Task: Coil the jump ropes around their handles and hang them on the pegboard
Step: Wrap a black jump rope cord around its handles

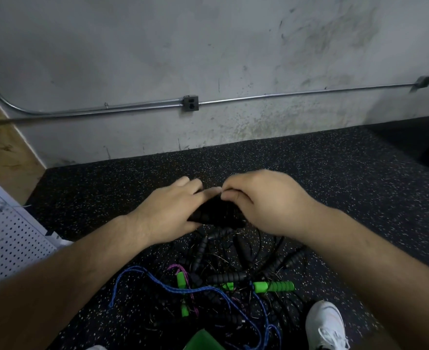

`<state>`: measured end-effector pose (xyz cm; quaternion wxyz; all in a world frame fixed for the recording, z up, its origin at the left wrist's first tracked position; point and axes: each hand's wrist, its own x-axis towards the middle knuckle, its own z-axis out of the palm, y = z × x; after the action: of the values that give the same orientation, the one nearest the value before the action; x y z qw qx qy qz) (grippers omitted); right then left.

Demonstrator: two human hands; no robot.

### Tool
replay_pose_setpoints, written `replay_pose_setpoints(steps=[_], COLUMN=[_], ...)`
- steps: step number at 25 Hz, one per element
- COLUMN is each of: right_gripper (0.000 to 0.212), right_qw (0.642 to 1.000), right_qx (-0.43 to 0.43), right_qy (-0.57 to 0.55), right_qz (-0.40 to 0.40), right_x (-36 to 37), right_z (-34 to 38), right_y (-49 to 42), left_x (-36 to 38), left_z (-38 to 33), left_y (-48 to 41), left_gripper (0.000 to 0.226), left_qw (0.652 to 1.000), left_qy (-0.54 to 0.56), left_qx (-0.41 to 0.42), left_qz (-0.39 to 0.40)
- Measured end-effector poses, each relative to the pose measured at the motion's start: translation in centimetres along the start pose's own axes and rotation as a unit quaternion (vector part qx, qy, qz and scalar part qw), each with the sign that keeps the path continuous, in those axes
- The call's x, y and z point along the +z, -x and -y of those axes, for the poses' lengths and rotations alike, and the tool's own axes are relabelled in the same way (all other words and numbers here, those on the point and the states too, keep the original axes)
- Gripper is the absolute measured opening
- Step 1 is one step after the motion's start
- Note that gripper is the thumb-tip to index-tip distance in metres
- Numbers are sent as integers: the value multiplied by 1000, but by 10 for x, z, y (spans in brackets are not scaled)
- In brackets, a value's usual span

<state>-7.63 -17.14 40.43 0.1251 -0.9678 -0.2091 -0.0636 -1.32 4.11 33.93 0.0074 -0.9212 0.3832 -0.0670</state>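
A black jump rope bundle point(216, 215) is gripped by the left hand point(168, 210) and pinched at its top by the curled fingers of the right hand point(264, 200). Below it, a tangled rope pile point(233, 269) is spread over speckled rubber flooring point(334, 185): ribbed black foam grips, a green handle point(276, 286) and a braided blue cord point(173, 289). A white perforated pegboard point(8, 238) is seen at the left edge.

Matt speckled rubber floor point(334, 185); rough, stained concrete wall point(208, 46); dull metal conduit point(284, 96); ribbed foam green handle point(280, 286); braided blue rope point(173, 289).

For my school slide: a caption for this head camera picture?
Left hand and right hand hold a black jump rope above a tangled rope pile.
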Motion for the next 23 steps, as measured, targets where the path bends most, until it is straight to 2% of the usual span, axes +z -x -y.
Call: replay_pose_setpoints(steps=[2, 5, 6, 8, 9, 10, 13, 15, 17, 20, 23], right_gripper=[16, 10, 10, 6, 3, 9, 31, 38, 33, 25, 28], right_qw=[999, 975, 951, 880, 852, 838, 881, 871, 875, 926, 948], right_qx=[28, 87, 98, 100, 95, 91, 150, 202, 195, 143, 115], right_qy=[-35, -202, -292, -463, -512, -534, -433, -424, -405, -270, -213], right_qz=[-10, 13, 20, 37, 49, 64, 114, 146, 177, 222, 206], right_x=[8, 32, 39, 48, 52, 56, 78, 96, 107, 101, 68], right_z=[-29, -66, -71, -70, -66, -61, -34, -16, 2, 27, 44], right_y=[-10, -20, -21, -15, -10, -4, 5, 7, 10, 13, 15], left_x=[-1, -9, -13, -17, -18, -19, -17, -14, -10, -1, 10], left_z=[-11, -18, -19, -19, -19, -18, -13, -8, -1, 13, 29], left_y=[4, 9, 10, 12, 14, 15, 14, 11, 6, 4, 4], left_gripper=[71, 64, 64, 65, 67, 69, 70, 68, 70, 74, 74], left_qw=[999, 990, 987, 977, 972, 967, 967, 970, 974, 981, 984], left_qy=[40, 121, 148, 204, 231, 251, 246, 217, 175, 115, 93], left_qx=[33, 52, 46, 32, 24, 17, -20, -49, -70, -109, -130], left_qz=[-15, -42, -46, -46, -40, -34, -59, -99, -125, -108, -73])
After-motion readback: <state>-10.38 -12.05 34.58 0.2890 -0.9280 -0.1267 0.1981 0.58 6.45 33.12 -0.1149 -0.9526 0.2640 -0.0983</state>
